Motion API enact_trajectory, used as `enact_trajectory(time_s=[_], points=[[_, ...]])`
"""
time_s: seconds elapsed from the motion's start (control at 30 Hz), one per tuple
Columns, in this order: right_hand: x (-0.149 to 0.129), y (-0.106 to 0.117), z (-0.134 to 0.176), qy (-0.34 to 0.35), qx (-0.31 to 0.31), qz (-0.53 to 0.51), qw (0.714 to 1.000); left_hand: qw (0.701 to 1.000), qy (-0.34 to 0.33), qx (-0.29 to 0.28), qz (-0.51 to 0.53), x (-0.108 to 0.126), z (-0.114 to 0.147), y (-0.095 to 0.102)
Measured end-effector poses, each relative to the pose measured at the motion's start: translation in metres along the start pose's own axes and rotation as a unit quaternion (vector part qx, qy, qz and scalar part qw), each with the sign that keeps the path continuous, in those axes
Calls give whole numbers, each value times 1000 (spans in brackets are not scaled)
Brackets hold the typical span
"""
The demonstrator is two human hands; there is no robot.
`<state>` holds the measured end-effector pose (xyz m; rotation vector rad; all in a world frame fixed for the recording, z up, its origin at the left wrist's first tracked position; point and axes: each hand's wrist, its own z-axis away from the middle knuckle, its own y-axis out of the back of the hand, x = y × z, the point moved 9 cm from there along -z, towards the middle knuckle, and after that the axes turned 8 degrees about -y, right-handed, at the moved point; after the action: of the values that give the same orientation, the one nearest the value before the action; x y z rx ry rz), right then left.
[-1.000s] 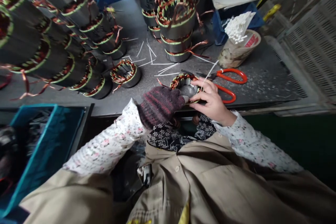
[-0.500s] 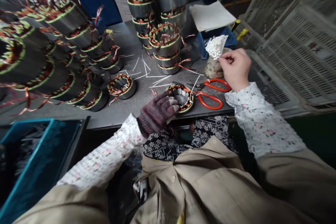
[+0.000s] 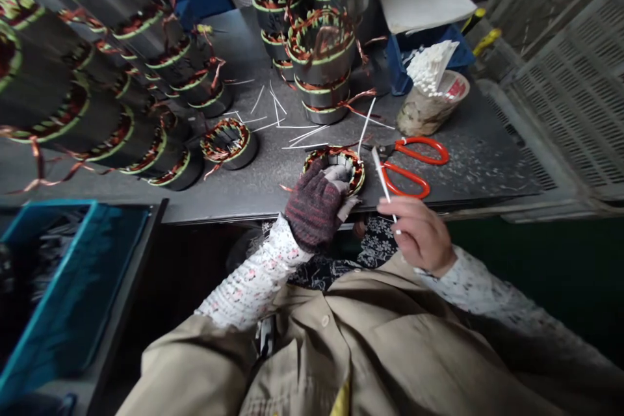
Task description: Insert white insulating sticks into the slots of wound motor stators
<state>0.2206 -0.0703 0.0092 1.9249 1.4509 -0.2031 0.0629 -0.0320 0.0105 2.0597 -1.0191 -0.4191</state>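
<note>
Left hand, gloved with bare or pale fingertips, sits at the centre of the frame; its fingers bend over the near-left rim of a wound ring, gripping it, tips inside the bore. The ring lies on the bench near its front edge. Right hand, bare, right of centre: thumb and fingers pinch a white strip, tilted, apart from the ring. A thin white stick rises from the ring's right rim. Red-handled scissors lie open just to the right.

Teal bin at left, pale crate right
</note>
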Motion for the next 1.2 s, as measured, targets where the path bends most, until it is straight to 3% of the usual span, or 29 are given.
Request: enact_trajectory(time_s=[0.13, 0.27, 0.33, 0.47, 0.53, 0.7, 0.8, 0.97, 1.1, 1.2], points=[[8, -2, 19, -30, -30, -39, 998, 1000, -2, 12, -2, 2, -1, 3], [18, -11, 10, -66, -60, -65, 994, 1000, 14, 16, 2, 0, -3, 3], [26, -17, 2, -110, -47, -84, 989, 999, 34, 14, 4, -3, -2, 2], [42, -17, -1, -178, 40, -149, 972, 998, 70, 0, 10, -8, 2, -1], [43, -11, 5, -178, 54, -149, 971, 998, 61, -8, 9, -7, 2, -2], [34, 1, 19, -157, -1, -89, 984, 999, 46, -8, 2, -6, 1, -2], [32, -3, 16, -148, -13, -83, 985, 999, 43, -9, 7, -5, 1, -5], [45, -22, -2, -179, 24, -148, 972, 995, 94, 10, 16, -12, 3, -6], [53, -14, 6, -188, 73, -180, 963, 995, 98, -18, 20, -11, 2, -9], [53, -6, 22, -192, 38, -140, 971, 996, 81, -30, -5, -9, 0, -9]])
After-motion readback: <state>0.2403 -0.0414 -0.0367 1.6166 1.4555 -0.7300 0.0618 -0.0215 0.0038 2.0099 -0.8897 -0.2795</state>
